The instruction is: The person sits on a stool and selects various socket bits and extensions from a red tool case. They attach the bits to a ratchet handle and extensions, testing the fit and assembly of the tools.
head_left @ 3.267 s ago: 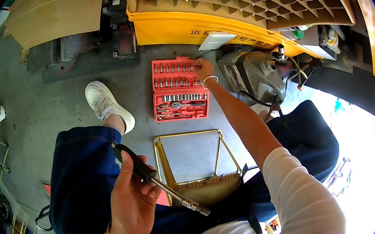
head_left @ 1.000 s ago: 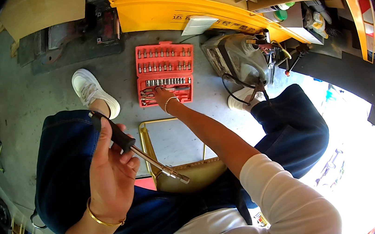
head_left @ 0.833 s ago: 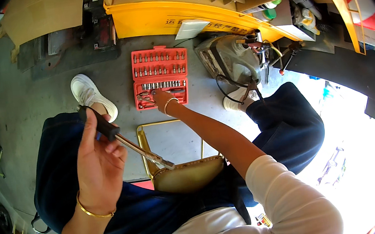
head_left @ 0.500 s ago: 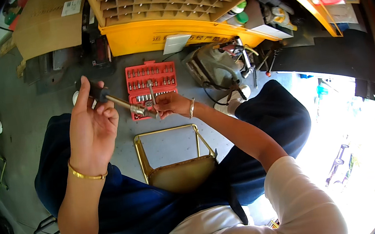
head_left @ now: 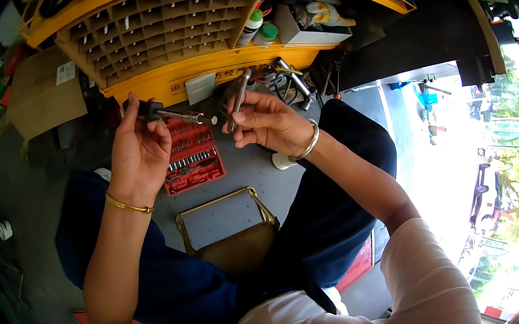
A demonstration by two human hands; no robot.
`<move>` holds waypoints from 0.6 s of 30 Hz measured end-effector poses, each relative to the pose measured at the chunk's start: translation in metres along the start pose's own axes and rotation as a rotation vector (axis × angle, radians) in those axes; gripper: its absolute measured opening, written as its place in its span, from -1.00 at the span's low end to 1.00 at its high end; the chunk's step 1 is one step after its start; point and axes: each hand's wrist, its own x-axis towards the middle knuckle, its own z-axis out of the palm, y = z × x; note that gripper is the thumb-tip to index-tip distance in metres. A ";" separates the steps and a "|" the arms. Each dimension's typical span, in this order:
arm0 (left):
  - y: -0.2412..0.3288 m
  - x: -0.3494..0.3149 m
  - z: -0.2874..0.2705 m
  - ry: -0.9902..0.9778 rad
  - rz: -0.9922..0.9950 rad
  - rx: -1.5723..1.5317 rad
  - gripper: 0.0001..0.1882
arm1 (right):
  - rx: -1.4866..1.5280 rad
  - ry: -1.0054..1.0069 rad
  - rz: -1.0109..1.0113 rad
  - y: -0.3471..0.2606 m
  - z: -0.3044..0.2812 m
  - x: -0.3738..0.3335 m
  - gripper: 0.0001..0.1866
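Note:
My left hand [head_left: 137,156] is closed round the black handle of a tool with a metal shaft [head_left: 177,114]. The shaft points right and ends in a bright metal fitting, its exact kind unclear. To the right of that end, my right hand [head_left: 273,123] pinches a small chrome wrench [head_left: 242,94] between thumb and fingers, tilted with its head upward. The wrench and the shaft's end are apart. Beneath the hands, a red socket set case [head_left: 202,180] lies opened on the floor, with rows of bits, sockets and a ratchet inside. My left hand partly covers it.
A yellow rack [head_left: 141,92] with a cardboard divider grid [head_left: 166,31] stands ahead. Bottles [head_left: 266,33] and a grey box [head_left: 315,34] sit on its right. A gold-framed stool [head_left: 234,249] is between my knees, a cardboard box [head_left: 44,98] far left.
My right hand has moved away from the shaft's end, lifting the wrench up and to the right. My left hand still holds its tool. The head view has shifted.

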 end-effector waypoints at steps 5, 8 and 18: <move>-0.018 0.000 0.031 -0.159 -0.037 0.040 -0.70 | 0.134 0.066 -0.162 -0.022 -0.007 -0.016 -0.82; -0.023 0.005 0.033 -0.299 -0.086 -0.004 -0.74 | 0.223 0.057 -0.236 -0.034 -0.013 -0.021 -0.81; -0.034 0.016 0.041 -0.403 -0.291 -0.171 -0.68 | 0.334 0.103 -0.352 -0.057 -0.017 -0.043 -0.89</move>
